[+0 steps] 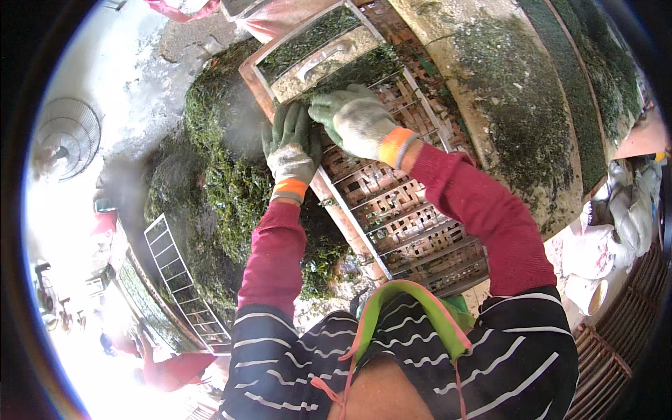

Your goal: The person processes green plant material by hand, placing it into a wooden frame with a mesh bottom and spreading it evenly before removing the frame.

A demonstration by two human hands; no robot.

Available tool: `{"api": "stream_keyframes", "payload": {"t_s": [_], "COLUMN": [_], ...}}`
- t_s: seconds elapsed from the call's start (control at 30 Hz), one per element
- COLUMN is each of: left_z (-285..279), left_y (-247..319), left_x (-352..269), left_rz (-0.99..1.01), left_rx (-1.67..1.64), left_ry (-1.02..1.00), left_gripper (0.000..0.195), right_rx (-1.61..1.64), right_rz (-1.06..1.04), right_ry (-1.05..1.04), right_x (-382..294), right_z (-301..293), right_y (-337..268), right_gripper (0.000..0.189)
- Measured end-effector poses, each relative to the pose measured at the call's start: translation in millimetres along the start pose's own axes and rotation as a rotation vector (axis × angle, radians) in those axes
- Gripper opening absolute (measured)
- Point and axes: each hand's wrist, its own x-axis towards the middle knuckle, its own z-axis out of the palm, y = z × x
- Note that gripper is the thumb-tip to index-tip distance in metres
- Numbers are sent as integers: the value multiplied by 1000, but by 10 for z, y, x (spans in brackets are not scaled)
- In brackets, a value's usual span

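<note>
My left hand (291,139), in a green-coated white glove with an orange cuff, lies palm down on the left rail of a metal frame with crossbars (358,231). Its fingers are extended. My right hand (362,121), in a matching glove, bends its fingers over dark green leafy material (362,71) inside the frame. What its fingertips touch is hidden. Just beyond both hands, a board with a handle (320,62) lies across the frame. Green material also fills the section past the board. Under the crossbars a woven slatted mat (420,223) shows, with scattered green bits.
A large heap of wet green leafy material (226,184) rises left of the frame. Another ladder-like frame (181,283) leans there. Green-stained boards (509,94) stand on the right, near white sacks (593,247). A fan (68,139) is at far left. Stacked slatted racks (598,362) lie lower right.
</note>
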Motion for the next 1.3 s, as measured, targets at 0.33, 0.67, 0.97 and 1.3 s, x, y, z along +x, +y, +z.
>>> {"api": "stream_keyframes", "payload": {"t_s": [0.33,0.67,0.97,1.3], "left_z": [308,264,223,217], "left_y": [233,184,356,495], "left_x": [28,25,105,165], "left_rz": [13,-19,-89,-80], "left_rx": [-47,-72,-181,-212], "left_ry": [-15,71,8,74], "left_gripper": [65,55,60,64], "right_rx": [-357,-96,460,1045], "right_rz": [134,690,896,346], "right_ry": [40,142,323,71], "right_x": [-182,-960,-1950,192], "right_z": [74,-1936,-2050,-1886], "right_y": [533,1663,3191,844], "right_gripper": [52,38,32,28]}}
